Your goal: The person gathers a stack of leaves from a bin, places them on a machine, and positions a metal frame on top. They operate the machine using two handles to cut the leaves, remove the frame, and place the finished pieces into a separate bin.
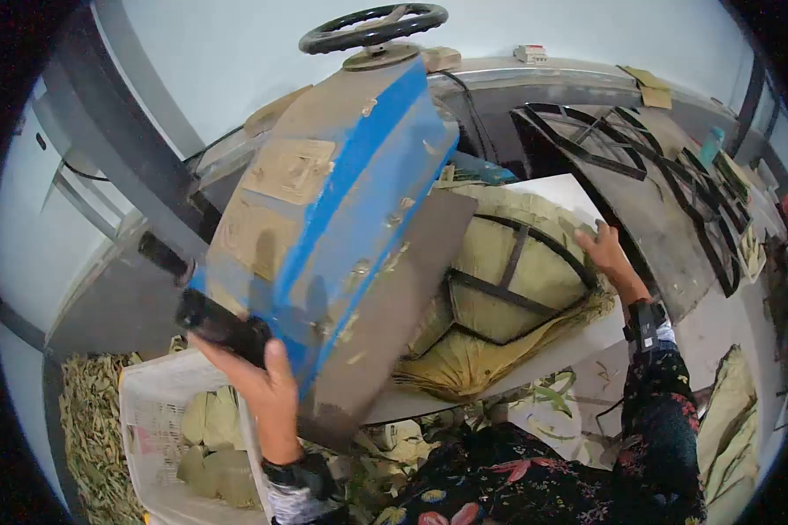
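Note:
A worn blue machine (359, 184) with a dusty brown top slants across the middle. My left hand (267, 389) is closed around a thick black handle (223, 328) at its near end, with the thumb showing beside the grip. Right of the machine, a black metal frame with crossbars (508, 302) lies on a stack of large greenish-tan leaves (473, 363). Part of the stack is hidden beneath the machine's flat plate (394, 306). My right hand (608, 254) is open at the far right edge of the stack, fingers apart, near the frame's curved corner.
A black handwheel (376, 26) tops the machine. More black frames (674, 188) lie on the right bench. A white plastic basket (140, 437) holding leaf bundles stands lower left, beside heaped leaf scraps (96, 429). Folded leaves (731, 420) lie lower right.

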{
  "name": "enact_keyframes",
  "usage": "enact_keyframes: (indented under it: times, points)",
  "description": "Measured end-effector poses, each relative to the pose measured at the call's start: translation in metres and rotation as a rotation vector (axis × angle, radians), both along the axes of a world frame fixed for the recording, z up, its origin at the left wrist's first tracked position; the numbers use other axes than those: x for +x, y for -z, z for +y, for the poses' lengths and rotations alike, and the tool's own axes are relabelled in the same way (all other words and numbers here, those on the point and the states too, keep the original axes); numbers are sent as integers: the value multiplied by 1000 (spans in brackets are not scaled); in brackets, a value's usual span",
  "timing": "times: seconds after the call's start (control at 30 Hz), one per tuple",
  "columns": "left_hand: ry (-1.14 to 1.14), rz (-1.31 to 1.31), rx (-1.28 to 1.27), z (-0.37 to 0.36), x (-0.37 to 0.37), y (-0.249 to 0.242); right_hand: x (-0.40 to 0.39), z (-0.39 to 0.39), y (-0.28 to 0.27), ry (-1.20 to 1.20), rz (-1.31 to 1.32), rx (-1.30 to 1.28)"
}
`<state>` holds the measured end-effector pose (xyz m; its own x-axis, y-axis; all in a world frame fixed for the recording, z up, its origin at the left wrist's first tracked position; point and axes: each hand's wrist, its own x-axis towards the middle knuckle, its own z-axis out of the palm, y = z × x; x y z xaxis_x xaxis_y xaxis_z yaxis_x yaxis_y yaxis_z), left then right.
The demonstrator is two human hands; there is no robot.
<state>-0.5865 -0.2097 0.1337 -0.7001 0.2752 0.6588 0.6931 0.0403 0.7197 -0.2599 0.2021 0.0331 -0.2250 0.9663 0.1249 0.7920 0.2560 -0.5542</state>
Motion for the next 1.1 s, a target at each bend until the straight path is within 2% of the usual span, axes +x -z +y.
enact_keyframes:
  times: [0.03, 0.1, 0.13, 0.17, 0.23, 0.27, 0.3, 0.37, 0.43, 0.57, 0.63, 0.67, 0.7, 0.77, 0.8, 0.83, 0.87, 0.9, 0.93, 0.97, 1.0, 1.03, 1.07, 1.1]
  points:
    - [-6, -3, -3, -6, -9, 1, -1, 1, 1, -6, -3, -3]
    - [-295, 383, -416, -12, -17, 4, -11, -14, -16, -131, -1, -220]
    - [-275, 491, -495, -7, -1, 5, -15, -18, -14, -161, -36, -193]
    - [-192, 722, -737, 5, 8, 35, -16, -20, -14, -163, -40, -196]
    - [217, 907, -926, 17, 46, 80, -16, -20, -17, -295, -119, -140]
    - [527, 857, -860, 24, 74, 72, -16, -18, -18, -303, -125, -134]
    - [520, 851, -861, 33, 86, 80, -14, -17, -18, -296, -97, -162]
    - [579, 590, -629, 45, 97, 94, -12, -13, -18, -301, -66, -190]
    - [591, 597, -650, 48, 95, 94, -11, -7, -16, -359, 85, -392]
    - [661, 548, -726, 54, 90, 90, -7, 3, -17, -255, 155, -389]
    - [616, 584, -731, 56, 89, 87, -3, 12, -27, -302, 333, -654]
    - [581, 628, -731, 55, 90, 87, -6, 4, -45, -355, 454, -700]
    - [560, 619, -739, 54, 88, 96, -13, -21, -80, -349, 578, -628]
    - [485, 738, -785, 47, 76, 130, -27, -57, -132, -524, 873, -695]
    - [454, 664, -846, 44, 72, 136, -33, -76, -153, -549, 866, -715]
    - [427, 650, -862, 35, 76, 124, -36, -97, -170, -567, 757, -600]
    - [399, 491, -793, 23, 84, 98, -37, -111, -173, -585, 651, -480]
    - [370, 335, -720, 10, 92, 75, -36, -118, -161, -692, 353, -439]
    - [295, 383, -770, -12, 97, 61, -45, -141, -149, -1038, 162, -257]
    - [291, 175, -850, -37, 101, 59, -54, -164, -137, -1407, 26, 19]
    - [174, 208, -931, -66, 112, 61, -64, -187, -125, -1707, 7, 249]
    - [130, 160, -910, -98, 117, 74, -70, -208, -99, -1925, -103, 289]
    - [88, 117, -887, -132, 123, 92, -77, -231, -79, -1977, -177, 177]
    - [26, -291, -893, -163, 143, 109, -81, -248, -61, -2021, -256, 64]
